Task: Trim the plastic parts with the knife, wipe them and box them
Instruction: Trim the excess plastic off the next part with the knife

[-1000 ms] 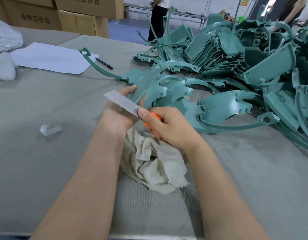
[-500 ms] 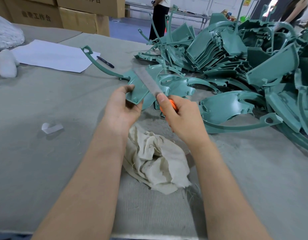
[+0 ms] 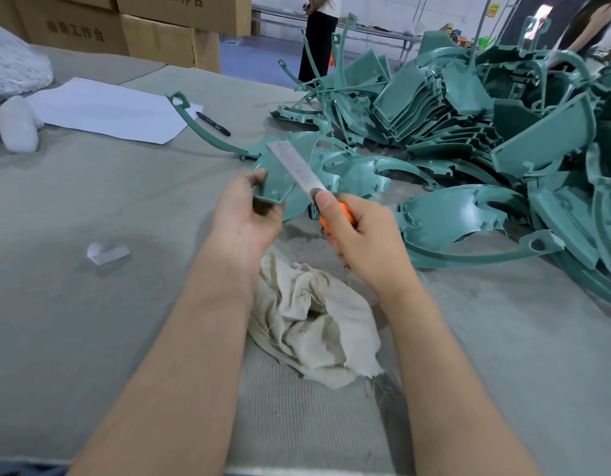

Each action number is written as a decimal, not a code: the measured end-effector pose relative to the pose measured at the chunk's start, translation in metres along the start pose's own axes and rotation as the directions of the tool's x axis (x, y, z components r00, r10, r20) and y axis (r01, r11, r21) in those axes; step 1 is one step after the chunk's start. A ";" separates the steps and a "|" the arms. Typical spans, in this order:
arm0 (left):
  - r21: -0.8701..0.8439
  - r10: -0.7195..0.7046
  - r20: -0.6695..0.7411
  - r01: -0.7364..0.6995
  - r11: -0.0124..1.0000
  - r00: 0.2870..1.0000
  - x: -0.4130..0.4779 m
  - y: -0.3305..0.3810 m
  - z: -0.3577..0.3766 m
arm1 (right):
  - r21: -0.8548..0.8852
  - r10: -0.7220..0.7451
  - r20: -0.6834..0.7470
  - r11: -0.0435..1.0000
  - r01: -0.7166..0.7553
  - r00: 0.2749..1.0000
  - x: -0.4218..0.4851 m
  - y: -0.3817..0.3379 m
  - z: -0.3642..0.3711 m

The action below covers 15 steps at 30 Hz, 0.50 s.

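Both forearms reach forward over the bench (image 3: 74, 321), hands close together near its middle. Left hand (image 3: 244, 214) palm-in, fingers curled, pinching the near edge of a teal plastic part (image 3: 280, 176); the part's long curved arm runs up-left, its looped end over the white paper (image 3: 108, 111). Right hand (image 3: 362, 235) wrapped around the orange handle of the knife (image 3: 298, 170), thumb laid along the blade's base. Blade points up-left, flat across the held part's face. Crumpled rag (image 3: 317, 324) on the bench, under and between the wrists. Pile of teal parts (image 3: 486, 132) heaped to the right, just beyond the knife hand. Black pen (image 3: 213, 123) beside the paper.
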<state>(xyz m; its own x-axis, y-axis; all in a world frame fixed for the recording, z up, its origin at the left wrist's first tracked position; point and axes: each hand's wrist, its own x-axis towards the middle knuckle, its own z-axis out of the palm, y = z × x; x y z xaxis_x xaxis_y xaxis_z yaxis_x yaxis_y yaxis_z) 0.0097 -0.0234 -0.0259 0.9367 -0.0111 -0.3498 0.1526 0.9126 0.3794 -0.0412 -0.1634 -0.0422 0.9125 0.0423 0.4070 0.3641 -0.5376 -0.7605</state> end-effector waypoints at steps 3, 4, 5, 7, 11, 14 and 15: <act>-0.007 0.001 0.008 0.000 1.000 1.000 0.000 -0.001 0.001 | -0.050 -0.016 -0.054 0.999 0.013 0.998 0.001 0.002 -0.002; -0.012 0.004 0.010 -0.004 1.000 1.000 -0.001 -0.001 0.001 | -0.062 -0.023 -0.059 0.998 0.019 0.998 0.001 0.002 -0.001; -0.017 0.006 0.012 -0.006 1.000 1.000 -0.002 -0.001 0.001 | -0.070 -0.026 -0.056 0.997 0.022 0.998 0.000 0.002 -0.001; -0.026 0.005 0.016 -0.005 1.000 1.000 -0.002 0.000 0.001 | -0.074 -0.023 -0.031 0.997 0.021 0.999 0.001 0.002 0.001; -0.017 0.008 0.005 -0.008 1.000 1.000 -0.001 0.002 0.001 | -0.079 -0.006 0.025 0.997 0.007 1.000 0.001 0.001 0.002; -0.034 0.018 0.014 -0.017 0.999 1.000 -0.001 0.000 -0.001 | -0.097 -0.040 0.080 0.994 0.048 0.996 -0.001 0.001 0.004; -0.038 0.018 0.015 -0.018 0.999 1.000 -0.001 0.000 -0.002 | -0.112 -0.062 0.112 0.991 0.074 0.992 -0.002 0.000 0.006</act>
<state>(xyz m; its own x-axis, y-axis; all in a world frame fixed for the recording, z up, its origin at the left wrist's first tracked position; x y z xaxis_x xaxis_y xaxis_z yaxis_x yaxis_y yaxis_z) 0.0083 -0.0229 -0.0271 0.9439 -0.0004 -0.3303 0.1239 0.9275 0.3528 -0.0417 -0.1589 -0.0457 0.9034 0.1697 0.3939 0.4079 -0.6237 -0.6668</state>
